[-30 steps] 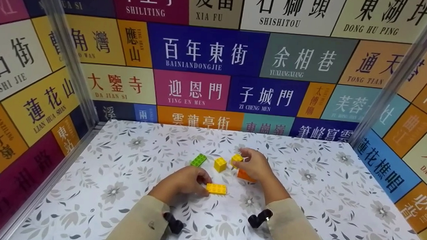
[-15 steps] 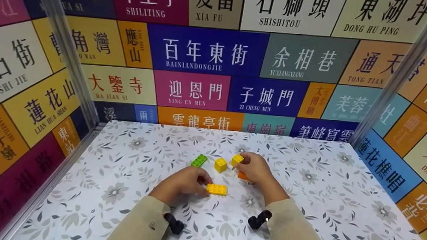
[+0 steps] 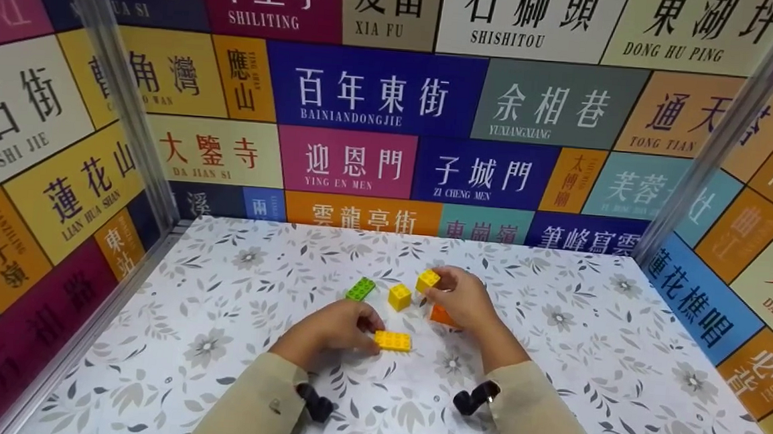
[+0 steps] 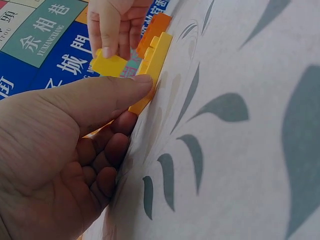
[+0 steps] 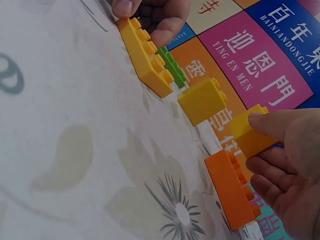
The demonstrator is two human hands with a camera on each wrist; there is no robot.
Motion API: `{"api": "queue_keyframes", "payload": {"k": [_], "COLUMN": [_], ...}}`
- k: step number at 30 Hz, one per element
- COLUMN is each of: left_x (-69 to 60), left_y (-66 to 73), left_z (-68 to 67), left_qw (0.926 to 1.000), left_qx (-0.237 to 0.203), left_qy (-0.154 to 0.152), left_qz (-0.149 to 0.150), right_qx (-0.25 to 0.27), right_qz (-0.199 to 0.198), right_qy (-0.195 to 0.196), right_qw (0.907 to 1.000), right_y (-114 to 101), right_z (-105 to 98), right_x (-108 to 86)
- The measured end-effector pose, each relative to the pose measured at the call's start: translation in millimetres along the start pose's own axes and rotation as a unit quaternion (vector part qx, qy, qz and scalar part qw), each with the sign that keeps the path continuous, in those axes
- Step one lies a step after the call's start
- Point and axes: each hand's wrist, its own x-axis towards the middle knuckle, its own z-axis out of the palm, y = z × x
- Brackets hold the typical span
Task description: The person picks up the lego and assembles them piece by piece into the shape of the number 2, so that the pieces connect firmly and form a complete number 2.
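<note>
Left hand: The left hand (image 3: 343, 327) pinches one end of the long yellow brick (image 3: 393, 341) between thumb and finger.
Long yellow brick: It lies flat on the table at the left hand's fingertips, bumps up, and pokes out toward the right hand's side.
Right hand: The right hand (image 3: 467, 300) pinches the yellow block (image 3: 427, 280) with its thumb on one side.
Yellow block: It is at the right hand's fingertips, held up off the table.
Other yellow block: The second yellow block (image 3: 399, 298) sits on the table between the two hands, near the right hand's fingertips.
Orange brick: The orange brick (image 5: 231, 190) is on the table, under the right hand. I can't tell if the fingers touch it.
Green brick: The green brick (image 3: 360, 288) lies just past the left hand, on its far side.
Table: The white table (image 3: 254, 293) has gray leaves and flowers on it, under both hands.
Sleeves: A tan left sleeve (image 3: 248, 400) and right sleeve (image 3: 545, 414) come up behind the hands.
Wall: The colorful sign wall (image 3: 366, 108) stands far past both hands.
</note>
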Motion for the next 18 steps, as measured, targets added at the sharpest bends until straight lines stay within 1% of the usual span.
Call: {"api": "queue_keyframes", "payload": {"k": [7,11,18], "left_x": [0.5,0.1,0.5], "left_y": [-1.0,-0.8,-1.3], "left_z": [-0.6,-1.0,-1.2], "left_qw": [1.0,0.9999,0.9998], "left_qx": [-0.006,-0.01,0.006], "left_qy": [-0.006,-0.008,0.002], "left_qz": [-0.001,-0.005,0.017], "right_qx": [-0.018,-0.018,-0.02], "right_qz": [-0.016,-0.027,-0.071], "right_qy": [-0.006,-0.012,-0.019], "right_qw": [0.9997,0.9994,0.9971], "right_y": [-10.4,-15.0,-21.5], "right_z": [-2.2,-2.9,0.6], "right_x": [-6.7,-10.1,-17.8]}}
